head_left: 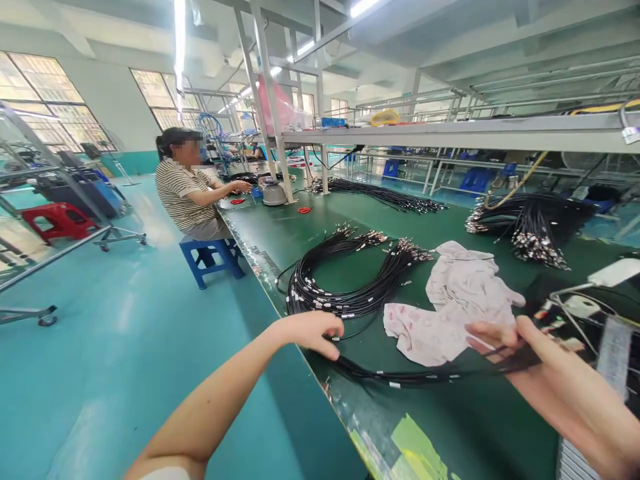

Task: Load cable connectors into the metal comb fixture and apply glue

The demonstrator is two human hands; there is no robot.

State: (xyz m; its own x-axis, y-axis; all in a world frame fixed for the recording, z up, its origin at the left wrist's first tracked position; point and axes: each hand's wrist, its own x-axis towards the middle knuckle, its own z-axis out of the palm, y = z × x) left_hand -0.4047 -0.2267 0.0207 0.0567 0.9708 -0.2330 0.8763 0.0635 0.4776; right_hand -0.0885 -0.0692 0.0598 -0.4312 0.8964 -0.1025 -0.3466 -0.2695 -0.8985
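One bundle of black cables (395,380) lies on the near side of the white cloth (457,287), our landmark, low over the green bench (273,230); white labels are noted along it. We find the left hand (310,331) to the left of the cloth, at the bundle's left end, its fingers curved with the thumb parted from them, so a gap shows; we cannot tell whether they touch the cables. The right hand (555,367) is at the cloth's near right corner, palm turned up, and the bundle's blurred right end runs between thumb and fingers, which grip it.

Left of the cloth we record a larger cable coil (325,290), bent in a curve, its light-coloured ends pointing away from us. The cloth is crumpled and bears reddish marks. Beyond it to the right sits a thick cable heap (537,227); beyond it to the left, a long row of cables (380,193). Nearer than the cloth, green tape (417,447) is stuck at the bench edge. Far left of the cloth, we observe a co-worker (183,190) in a striped top, seated on a blue stool (213,257).
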